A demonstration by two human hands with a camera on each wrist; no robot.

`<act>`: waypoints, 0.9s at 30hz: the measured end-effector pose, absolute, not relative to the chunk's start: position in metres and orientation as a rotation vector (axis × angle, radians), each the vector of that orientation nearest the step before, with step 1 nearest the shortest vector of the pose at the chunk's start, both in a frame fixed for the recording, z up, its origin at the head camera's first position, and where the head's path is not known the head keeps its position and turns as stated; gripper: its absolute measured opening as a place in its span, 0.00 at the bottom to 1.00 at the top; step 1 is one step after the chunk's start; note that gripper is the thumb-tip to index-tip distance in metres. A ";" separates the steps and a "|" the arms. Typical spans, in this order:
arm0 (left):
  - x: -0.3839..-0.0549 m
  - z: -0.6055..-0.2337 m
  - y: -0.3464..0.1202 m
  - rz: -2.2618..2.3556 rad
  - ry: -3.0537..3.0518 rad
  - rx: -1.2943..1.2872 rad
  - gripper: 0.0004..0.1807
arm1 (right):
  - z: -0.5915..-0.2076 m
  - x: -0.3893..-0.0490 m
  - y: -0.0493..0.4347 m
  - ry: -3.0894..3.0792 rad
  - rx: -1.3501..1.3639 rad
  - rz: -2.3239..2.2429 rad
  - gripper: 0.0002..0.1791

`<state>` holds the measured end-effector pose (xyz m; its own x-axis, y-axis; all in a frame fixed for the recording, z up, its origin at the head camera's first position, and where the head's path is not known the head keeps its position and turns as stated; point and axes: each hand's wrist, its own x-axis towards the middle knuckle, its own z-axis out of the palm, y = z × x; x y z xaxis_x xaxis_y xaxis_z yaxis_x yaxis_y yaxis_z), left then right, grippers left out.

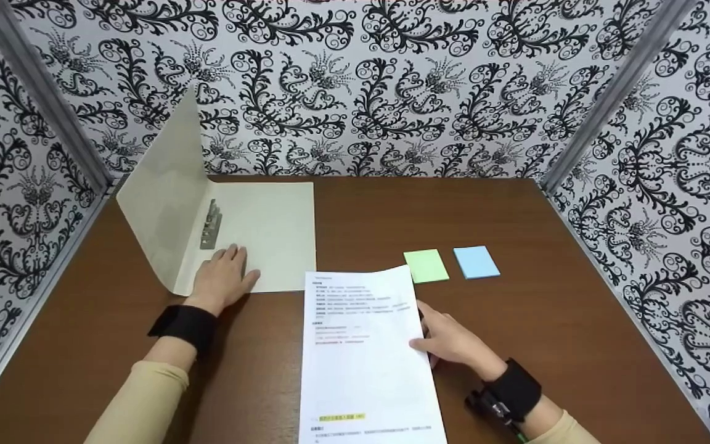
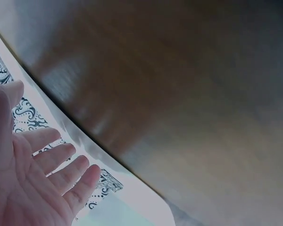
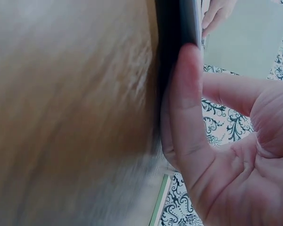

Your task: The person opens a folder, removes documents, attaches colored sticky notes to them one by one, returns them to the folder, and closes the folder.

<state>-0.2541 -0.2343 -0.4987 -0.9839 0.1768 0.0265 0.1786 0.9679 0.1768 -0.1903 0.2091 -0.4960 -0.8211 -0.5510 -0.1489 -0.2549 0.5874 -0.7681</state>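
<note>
A cream lever-arch file folder [image 1: 275, 237] lies open at the left, its cover [image 1: 167, 179] standing up and a metal clip [image 1: 210, 228] near its spine. My left hand [image 1: 222, 277] is over the folder's near edge just below the clip, fingers extended and holding nothing; in the left wrist view the palm and spread fingers of this hand [image 2: 42, 174] show. In front of me is a white stack of printed paper [image 1: 361, 370] with a yellow-highlighted line. My right hand [image 1: 450, 336] pinches its right edge, thumb on top and the other fingers beneath; the right wrist view shows the paper edge [image 3: 192, 23] at the fingertips.
Right of the folder lie a green sticky-note pad [image 1: 427, 266] and a blue sticky-note pad [image 1: 476, 262], the green one just beyond the paper's top corner. Patterned walls [image 1: 379, 92] enclose the brown table [image 1: 429, 209] at the back and sides.
</note>
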 end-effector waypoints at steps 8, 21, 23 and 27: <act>-0.250 -0.499 -0.217 -0.382 -2.972 -0.444 0.28 | -0.495 -0.182 0.213 2.451 -0.682 -1.065 0.47; -0.227 -0.502 -0.163 -0.589 -2.828 -0.851 0.24 | -0.493 -0.176 0.212 2.469 -0.652 -1.001 0.50; -0.221 -0.502 -0.156 -0.580 -2.819 -0.923 0.24 | -0.493 -0.174 0.213 2.459 -0.653 -0.985 0.50; -0.211 -0.503 -0.144 -0.515 -2.813 -1.040 0.25 | -0.492 -0.172 0.218 2.447 -0.656 -0.950 0.49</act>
<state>-0.2111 -0.1444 -0.5025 -0.7622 0.6136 0.2060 0.6468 0.7099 0.2787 -0.1722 0.2179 -0.4917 -0.7945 -0.5662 -0.2197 -0.2698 0.6532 -0.7075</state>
